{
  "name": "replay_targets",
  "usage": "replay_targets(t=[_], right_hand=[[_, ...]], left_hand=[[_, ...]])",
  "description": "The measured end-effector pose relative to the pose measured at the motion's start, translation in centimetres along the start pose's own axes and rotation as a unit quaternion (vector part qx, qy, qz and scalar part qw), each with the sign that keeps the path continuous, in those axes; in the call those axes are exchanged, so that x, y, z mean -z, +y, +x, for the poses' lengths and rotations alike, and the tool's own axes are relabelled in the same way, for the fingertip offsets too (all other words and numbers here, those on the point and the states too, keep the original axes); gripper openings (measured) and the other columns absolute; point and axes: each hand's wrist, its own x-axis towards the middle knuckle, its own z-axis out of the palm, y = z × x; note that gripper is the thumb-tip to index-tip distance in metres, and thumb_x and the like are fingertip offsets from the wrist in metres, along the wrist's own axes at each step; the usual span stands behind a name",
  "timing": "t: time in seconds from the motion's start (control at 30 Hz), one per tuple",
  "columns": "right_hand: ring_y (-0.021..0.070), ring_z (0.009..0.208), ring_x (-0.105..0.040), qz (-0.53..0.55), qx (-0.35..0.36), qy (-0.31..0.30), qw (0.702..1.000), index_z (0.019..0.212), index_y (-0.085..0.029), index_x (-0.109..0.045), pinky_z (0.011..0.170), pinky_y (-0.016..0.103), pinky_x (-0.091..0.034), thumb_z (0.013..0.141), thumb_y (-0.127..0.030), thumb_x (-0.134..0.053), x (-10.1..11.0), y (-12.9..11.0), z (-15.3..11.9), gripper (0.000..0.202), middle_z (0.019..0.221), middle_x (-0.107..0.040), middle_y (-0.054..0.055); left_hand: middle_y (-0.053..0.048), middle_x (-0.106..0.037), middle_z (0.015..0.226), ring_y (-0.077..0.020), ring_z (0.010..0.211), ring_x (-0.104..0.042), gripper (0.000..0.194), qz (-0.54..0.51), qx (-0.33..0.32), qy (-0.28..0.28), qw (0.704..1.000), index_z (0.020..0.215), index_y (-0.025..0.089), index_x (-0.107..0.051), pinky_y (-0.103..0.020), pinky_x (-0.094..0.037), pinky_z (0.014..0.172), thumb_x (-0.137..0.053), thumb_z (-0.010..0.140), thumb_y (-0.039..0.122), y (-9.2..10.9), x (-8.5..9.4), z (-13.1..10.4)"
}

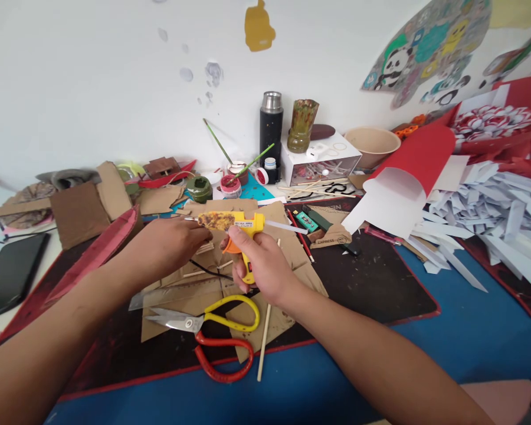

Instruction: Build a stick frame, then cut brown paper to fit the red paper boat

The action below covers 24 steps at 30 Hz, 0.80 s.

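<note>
My right hand (pixel 265 265) is wrapped round the handle of a yellow glue gun (pixel 249 223) with an orange trigger; a clear glue stick juts from its back end. The gun's nozzle points left, towards my left hand (pixel 177 239). That hand is palm down with its fingers bent together, beside the nozzle; what its fingertips hold, if anything, is hidden. Cardboard pieces (pixel 292 254) lie beneath both hands. Below them are scissors (pixel 203 323) with one yellow and one red handle, a clear ruler (pixel 172 294) and a thin wooden stick (pixel 264 342).
Paint jars (pixel 200 190), a black thermos (pixel 271 127) and a white box (pixel 322 159) stand at the back. Cut white paper strips (pixel 482 200) and a red paper roll (pixel 418 165) lie on the right. A black phone (pixel 13 274) is at the left edge.
</note>
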Motion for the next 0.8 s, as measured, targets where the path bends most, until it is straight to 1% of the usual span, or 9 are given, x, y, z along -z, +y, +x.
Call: replay_targets(t=[0.07, 0.17, 0.37, 0.47, 0.6, 0.8], right_hand=[[0.0103, 0.033, -0.047, 0.001, 0.002, -0.002, 1.0, 0.092, -0.022, -0.065, 0.038, 0.022, -0.033, 0.09, -0.081, -0.068, 0.0, -0.03, -0.04, 0.06, 0.047, -0.047, -0.01], [0.0104, 0.033, -0.047, -0.003, 0.001, 0.0, 1.0, 0.093, -0.022, -0.065, 0.038, 0.022, -0.033, 0.09, -0.082, -0.067, 0.02, 0.01, -0.02, 0.06, 0.047, -0.047, -0.011], [0.0104, 0.034, -0.046, -0.007, -0.002, 0.003, 1.0, 0.093, -0.022, -0.065, 0.039, 0.023, -0.035, 0.09, -0.082, -0.067, 0.04, -0.05, 0.02, 0.06, 0.048, -0.047, -0.011], [0.0105, 0.034, -0.047, -0.009, -0.003, 0.004, 1.0, 0.092, -0.022, -0.065, 0.039, 0.023, -0.035, 0.09, -0.083, -0.067, 0.03, -0.06, 0.0, 0.061, 0.048, -0.047, -0.01], [0.0107, 0.034, -0.047, -0.006, -0.003, 0.001, 1.0, 0.092, -0.023, -0.064, 0.039, 0.024, -0.035, 0.09, -0.083, -0.067, 0.03, 0.09, 0.04, 0.06, 0.047, -0.047, -0.01], [0.0104, 0.034, -0.046, -0.007, -0.006, 0.002, 1.0, 0.091, -0.023, -0.064, 0.039, 0.024, -0.034, 0.089, -0.084, -0.068, -0.03, 0.08, 0.07, 0.061, 0.047, -0.046, -0.01]], left_hand=[[-0.01, -0.075, 0.071, -0.0279, 0.065, -0.071, 0.032, 0.0, 0.001, 0.0, 1.0, 0.086, 0.027, -0.081, -0.036, -0.039, 0.056, -0.051, 0.094, 0.023, 0.08, 0.14, 0.0], [-0.01, -0.078, 0.075, -0.0279, 0.069, -0.074, 0.032, -0.023, 0.011, 0.008, 1.0, 0.087, 0.028, -0.082, -0.035, -0.045, 0.059, -0.052, 0.096, 0.028, 0.15, 0.2, -0.1], [-0.012, -0.084, 0.089, -0.0317, 0.085, -0.08, 0.037, -0.059, 0.03, 0.036, 0.997, 0.102, 0.028, -0.087, -0.038, -0.056, 0.071, -0.05, 0.099, 0.033, -0.13, -0.25, -0.51], [-0.013, -0.086, 0.097, -0.0332, 0.091, -0.081, 0.037, -0.055, 0.032, 0.041, 0.997, 0.103, 0.029, -0.087, -0.039, -0.058, 0.073, -0.051, 0.101, 0.035, -0.28, -0.12, -0.62], [-0.01, -0.087, 0.101, -0.0334, 0.094, -0.081, 0.04, -0.038, 0.038, 0.02, 0.998, 0.104, 0.029, -0.086, -0.04, -0.057, 0.074, -0.047, 0.104, 0.039, -0.28, 0.27, -0.65], [-0.011, -0.087, 0.101, -0.0334, 0.094, -0.081, 0.039, -0.07, 0.035, 0.023, 0.997, 0.106, 0.029, -0.087, -0.041, -0.059, 0.078, -0.049, 0.101, 0.035, -0.23, 0.05, -0.68]])
